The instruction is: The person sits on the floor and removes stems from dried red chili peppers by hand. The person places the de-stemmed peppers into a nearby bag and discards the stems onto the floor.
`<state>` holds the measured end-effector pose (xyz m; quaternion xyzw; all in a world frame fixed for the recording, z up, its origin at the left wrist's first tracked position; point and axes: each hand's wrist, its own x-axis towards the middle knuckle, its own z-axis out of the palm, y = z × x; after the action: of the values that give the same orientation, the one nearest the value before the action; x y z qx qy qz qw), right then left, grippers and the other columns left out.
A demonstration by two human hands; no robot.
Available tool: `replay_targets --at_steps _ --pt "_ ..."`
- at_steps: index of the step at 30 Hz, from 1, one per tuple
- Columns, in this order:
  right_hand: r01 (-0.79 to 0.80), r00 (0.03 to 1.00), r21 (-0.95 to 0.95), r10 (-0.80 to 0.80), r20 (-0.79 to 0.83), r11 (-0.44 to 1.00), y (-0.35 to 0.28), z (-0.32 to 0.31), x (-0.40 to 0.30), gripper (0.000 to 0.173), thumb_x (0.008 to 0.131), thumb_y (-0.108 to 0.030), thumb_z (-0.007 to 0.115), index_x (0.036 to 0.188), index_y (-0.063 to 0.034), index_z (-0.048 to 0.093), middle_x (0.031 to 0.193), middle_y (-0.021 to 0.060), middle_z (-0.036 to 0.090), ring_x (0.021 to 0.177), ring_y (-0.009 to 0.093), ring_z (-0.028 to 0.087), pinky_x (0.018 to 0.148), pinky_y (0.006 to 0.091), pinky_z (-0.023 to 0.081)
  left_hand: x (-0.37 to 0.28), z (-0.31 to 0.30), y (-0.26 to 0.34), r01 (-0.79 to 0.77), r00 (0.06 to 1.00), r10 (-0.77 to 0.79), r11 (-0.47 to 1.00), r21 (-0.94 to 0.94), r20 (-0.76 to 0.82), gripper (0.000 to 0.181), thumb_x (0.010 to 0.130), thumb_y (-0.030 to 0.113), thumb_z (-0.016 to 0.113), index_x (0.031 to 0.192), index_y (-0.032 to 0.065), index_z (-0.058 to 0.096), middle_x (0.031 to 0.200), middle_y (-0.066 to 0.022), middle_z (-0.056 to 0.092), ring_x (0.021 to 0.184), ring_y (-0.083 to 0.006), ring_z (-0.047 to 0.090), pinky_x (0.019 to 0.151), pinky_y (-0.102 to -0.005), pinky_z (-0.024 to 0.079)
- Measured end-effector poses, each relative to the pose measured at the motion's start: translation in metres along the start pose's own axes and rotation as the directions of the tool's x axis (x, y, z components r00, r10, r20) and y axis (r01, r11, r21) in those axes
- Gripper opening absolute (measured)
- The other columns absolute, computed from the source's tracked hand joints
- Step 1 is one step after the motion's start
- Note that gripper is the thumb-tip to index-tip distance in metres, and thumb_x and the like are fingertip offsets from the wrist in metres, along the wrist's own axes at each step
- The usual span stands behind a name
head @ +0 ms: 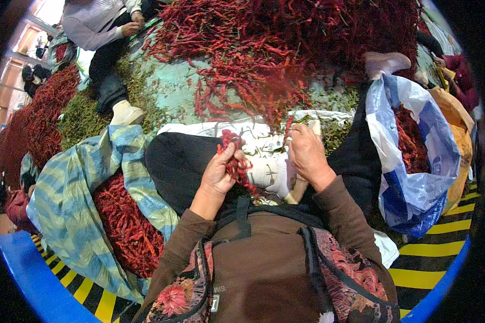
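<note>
A small bunch of dried red chili peppers [238,167] is gripped in my left hand [220,169], above my lap. My right hand [309,155], fingers curled, pinches a single red chili pepper [288,124] that sticks up beside the thumb. Between the two hands lies a white printed sack [262,171], spread over my lap and scattered with loose green stems [271,177]. Just past the hands, more chili peppers [250,91] spread over a pale green sheet [171,87] from a large heap.
To my left stands a green-and-blue striped sack [68,202] holding red chilies [125,226]. A blue-and-white sack [436,181] with chilies stands at right, beside an orange sack [456,117]. Green stem piles [79,117] lie ahead left. Another person [93,24] sits at upper left.
</note>
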<state>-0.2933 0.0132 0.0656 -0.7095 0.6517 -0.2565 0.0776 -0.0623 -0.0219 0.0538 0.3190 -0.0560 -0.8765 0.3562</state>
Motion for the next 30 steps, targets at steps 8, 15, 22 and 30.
replay_targets --at_steps 8,15,22,30 --pt "-0.102 0.984 0.572 -0.002 0.178 0.814 -0.056 0.004 -0.008 0.019 0.078 -0.017 0.064 0.088 -0.0017 0.060 0.081 0.0179 0.059 0.077 0.033 0.059 0.068 0.0407 0.047 0.015 -0.021 0.003 -0.056 0.988 0.103 0.937 -0.346 0.118 0.020 0.092 0.014 0.051 0.108 0.0023 0.049 0.088 -0.0080 0.058 0.083 -0.0228 0.059 0.079 -0.0331 0.049" --pt "-0.210 0.917 0.684 -0.103 0.386 0.699 -0.067 0.021 -0.009 0.020 0.078 -0.016 0.064 0.088 -0.0002 0.058 0.069 0.0202 0.057 0.068 0.035 0.059 0.062 0.0400 0.046 0.014 -0.013 -0.001 -0.173 0.980 0.192 0.952 -0.252 0.052 0.019 0.093 0.016 0.051 0.106 0.0025 0.052 0.088 -0.0090 0.061 0.086 -0.0262 0.060 0.082 -0.0409 0.049" --pt "-0.331 0.814 0.754 -0.233 0.533 0.568 -0.025 -0.013 -0.014 0.017 0.077 -0.013 0.064 0.088 0.0001 0.064 0.073 0.0094 0.063 0.071 0.015 0.060 0.066 0.0298 0.047 0.011 -0.015 0.017 -0.228 0.973 0.217 0.955 -0.191 -0.077 0.011 0.091 0.013 0.054 0.091 0.0018 0.054 0.080 -0.0079 0.058 0.080 -0.0235 0.060 0.083 -0.0391 0.051" --pt "-0.356 0.933 0.587 0.311 0.180 0.727 -0.054 0.019 -0.009 0.016 0.073 -0.012 0.067 0.076 0.0006 0.059 0.065 0.0147 0.059 0.058 0.025 0.059 0.054 0.0346 0.045 -0.011 0.029 -0.022 -0.209 0.940 0.309 0.856 0.474 -0.143 0.009 0.085 0.012 0.064 0.084 0.0060 0.057 0.072 0.0004 0.056 0.063 -0.0109 0.055 0.069 -0.0292 0.050"
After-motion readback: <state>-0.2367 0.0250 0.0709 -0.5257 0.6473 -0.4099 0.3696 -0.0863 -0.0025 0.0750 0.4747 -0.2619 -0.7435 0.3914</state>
